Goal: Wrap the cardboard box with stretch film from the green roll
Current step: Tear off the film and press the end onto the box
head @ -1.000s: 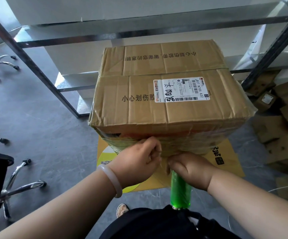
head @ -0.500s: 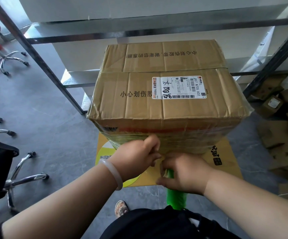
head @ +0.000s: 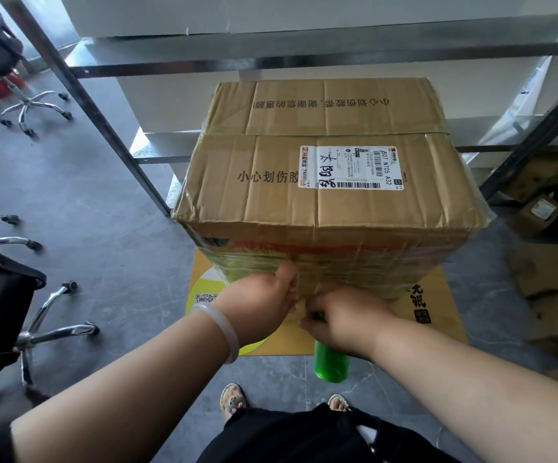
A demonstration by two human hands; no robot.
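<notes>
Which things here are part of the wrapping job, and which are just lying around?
In the job: cardboard box, green roll, stretch film, left hand, right hand.
Lying about: office chair, small carton, metal rack.

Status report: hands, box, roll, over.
Left hand pinches stretch film against cardboard box front. Right hand grips green roll. Box lower band wrapped, top bare. Nothing blocking.

The grey floor [head: 110, 235] carries a flat yellow sheet [head: 447, 322], and the cardboard box [head: 331, 208] stands on this sheet. Office chairs [head: 34, 108] stand on the left, small cartons [head: 538, 212] lie on the right.
</notes>
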